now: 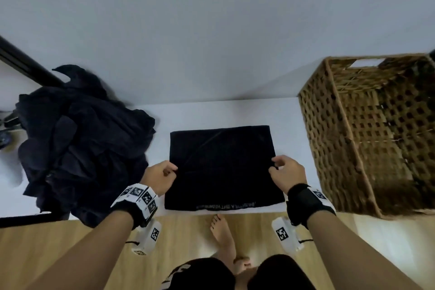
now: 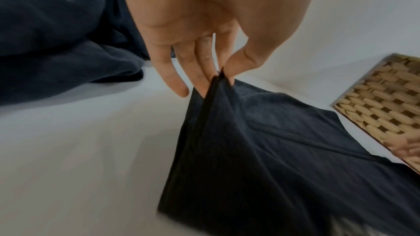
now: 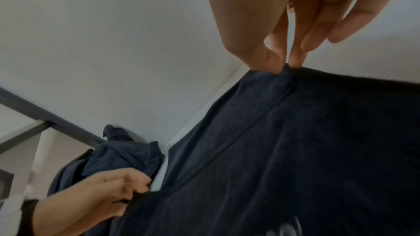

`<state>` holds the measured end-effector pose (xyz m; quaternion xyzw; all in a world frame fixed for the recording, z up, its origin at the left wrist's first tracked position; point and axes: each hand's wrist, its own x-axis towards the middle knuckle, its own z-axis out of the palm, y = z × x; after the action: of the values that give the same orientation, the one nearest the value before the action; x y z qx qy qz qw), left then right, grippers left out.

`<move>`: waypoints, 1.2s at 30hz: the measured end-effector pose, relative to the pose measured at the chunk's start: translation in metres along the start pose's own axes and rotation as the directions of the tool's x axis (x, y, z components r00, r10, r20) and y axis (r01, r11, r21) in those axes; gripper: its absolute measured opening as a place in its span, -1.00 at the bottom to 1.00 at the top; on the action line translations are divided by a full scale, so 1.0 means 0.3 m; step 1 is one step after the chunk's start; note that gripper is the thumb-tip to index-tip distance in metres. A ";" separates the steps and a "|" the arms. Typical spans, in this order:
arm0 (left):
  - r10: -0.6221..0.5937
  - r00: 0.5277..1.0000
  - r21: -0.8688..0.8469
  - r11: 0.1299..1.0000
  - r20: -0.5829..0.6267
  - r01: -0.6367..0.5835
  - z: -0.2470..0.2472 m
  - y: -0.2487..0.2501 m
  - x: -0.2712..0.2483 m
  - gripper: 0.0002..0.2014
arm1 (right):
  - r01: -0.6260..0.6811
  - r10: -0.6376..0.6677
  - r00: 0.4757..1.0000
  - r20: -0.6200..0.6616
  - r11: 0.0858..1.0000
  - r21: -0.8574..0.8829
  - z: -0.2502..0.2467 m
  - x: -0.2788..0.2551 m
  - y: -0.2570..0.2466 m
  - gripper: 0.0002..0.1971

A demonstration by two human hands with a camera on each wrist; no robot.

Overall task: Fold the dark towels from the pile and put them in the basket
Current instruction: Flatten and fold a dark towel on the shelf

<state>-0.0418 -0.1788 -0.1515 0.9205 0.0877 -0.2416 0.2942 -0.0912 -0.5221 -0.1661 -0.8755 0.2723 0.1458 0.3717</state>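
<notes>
My left hand [image 1: 161, 175] and right hand [image 1: 286, 174] each pinch a side edge of towel [image 1: 221, 167], flat mid-bench near front edge. Lift both evenly, match corners. Basket [image 1: 367, 134] at right end, pile [image 1: 80, 139] at left.

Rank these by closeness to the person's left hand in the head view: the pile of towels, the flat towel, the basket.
From the left hand:
1. Flat towel, pinched at its left edge.
2. Pile of towels, just left.
3. Basket, far right.

basket [image 1: 367, 139] cut off right, towel lettering [image 1: 226, 206] blurred
</notes>
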 end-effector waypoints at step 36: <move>0.265 0.963 0.421 0.870 0.042 -0.257 0.038 0.034 0.456 -0.25 | 0.247 -0.172 0.962 0.214 0.884 -0.397 0.054 0.378 -0.037 -0.21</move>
<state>0.0756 -0.1911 -0.2225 0.9676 -0.0894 -0.2051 0.1169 0.0064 -0.5457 -0.2226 -0.9431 0.1049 0.2351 0.2106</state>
